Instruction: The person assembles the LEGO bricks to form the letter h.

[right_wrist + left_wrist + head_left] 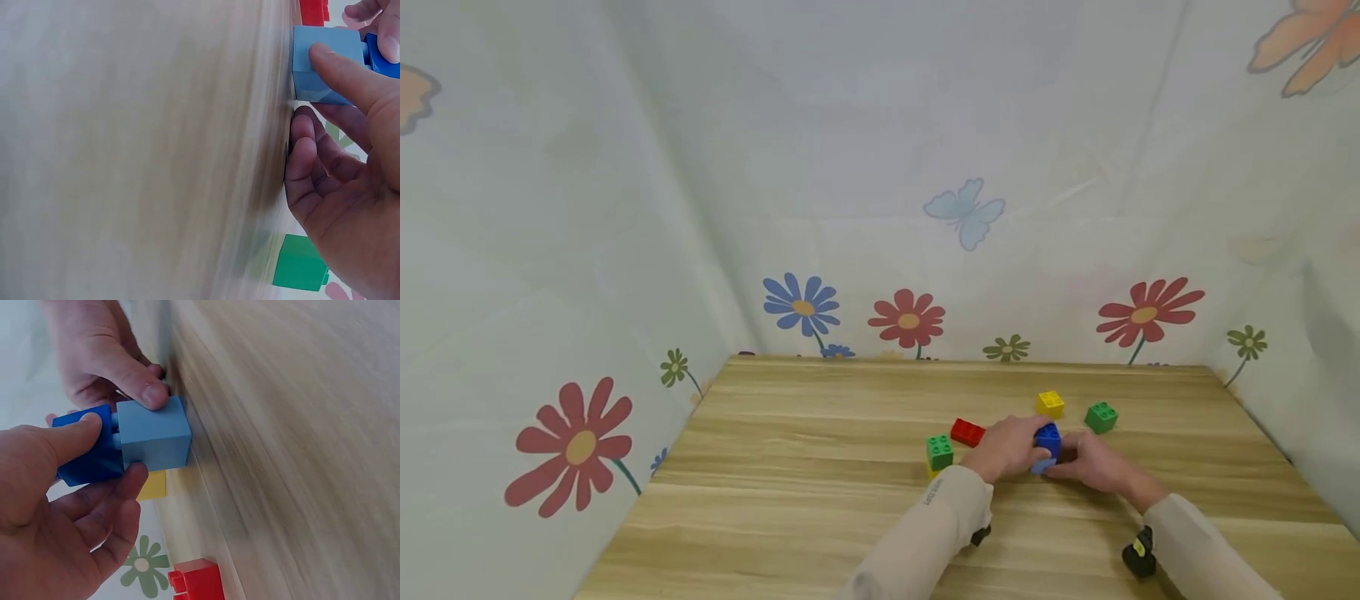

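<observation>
Two stacking bricks are being brought together low over the pale wood-grain worktop (820,467), right of its middle: a dark blue, cube-shaped plastic brick (1047,437) above a light blue, cube-shaped plastic brick (156,428). The left hand (1009,447) pinches the dark blue one between thumb and fingers, one fingertip reaching down to the lower brick's edge; the right hand (1096,463) steadies the light blue one, thumb on one face and a finger behind, its other fingers curled close to the wood. The step in hand looks like seating the upper brick on the lower (the wrist views show studs in a narrow gap between them, so the joint is not yet closed). The next move seems to call for squaring the edges and pressing straight down while the lower brick is kept from sliding. Left of the hands lie a red, oblong plastic brick (967,432) and a green, square plastic brick (939,451) on top of a yellow plastic brick (932,472); on the far side are a yellow, square plastic block (1050,404) and, farther right, a green, square plastic block (1101,417).
</observation>
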Demonstrator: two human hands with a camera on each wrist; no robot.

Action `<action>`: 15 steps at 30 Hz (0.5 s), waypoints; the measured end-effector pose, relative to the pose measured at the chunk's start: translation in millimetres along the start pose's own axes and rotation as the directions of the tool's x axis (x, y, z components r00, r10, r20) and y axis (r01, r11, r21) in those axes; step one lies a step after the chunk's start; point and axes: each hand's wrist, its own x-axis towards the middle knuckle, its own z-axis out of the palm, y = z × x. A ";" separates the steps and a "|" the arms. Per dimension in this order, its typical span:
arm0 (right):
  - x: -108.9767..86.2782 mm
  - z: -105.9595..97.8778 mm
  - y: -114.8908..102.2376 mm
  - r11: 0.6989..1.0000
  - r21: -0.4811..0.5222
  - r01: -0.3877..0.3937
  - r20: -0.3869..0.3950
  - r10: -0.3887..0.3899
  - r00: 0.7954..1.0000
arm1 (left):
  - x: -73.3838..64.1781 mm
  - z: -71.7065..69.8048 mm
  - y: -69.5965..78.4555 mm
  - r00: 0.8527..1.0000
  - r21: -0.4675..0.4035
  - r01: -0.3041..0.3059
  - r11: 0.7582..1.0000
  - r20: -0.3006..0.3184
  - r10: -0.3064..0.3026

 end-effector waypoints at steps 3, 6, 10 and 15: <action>-0.7 0.7 -2.1 1.000 -0.002 0.018 0.002 -0.018 1.000 | 0.0 0.3 -1.5 1.000 -0.056 -0.008 0.998 0.005 0.008; -0.9 1.1 -4.6 1.000 0.000 0.019 0.011 -0.019 1.000 | -1.1 1.8 -4.7 1.000 -0.109 -0.009 0.994 0.011 0.010; -1.4 -0.1 -6.9 1.000 0.004 -0.014 0.025 0.014 1.000 | -2.6 3.6 -8.4 1.000 -0.178 0.005 0.984 0.024 -0.001; -2.5 0.0 -6.1 1.000 -0.004 -0.018 0.019 0.018 1.000 | -5.8 2.5 -13.2 1.000 -0.258 0.024 0.966 0.026 -0.019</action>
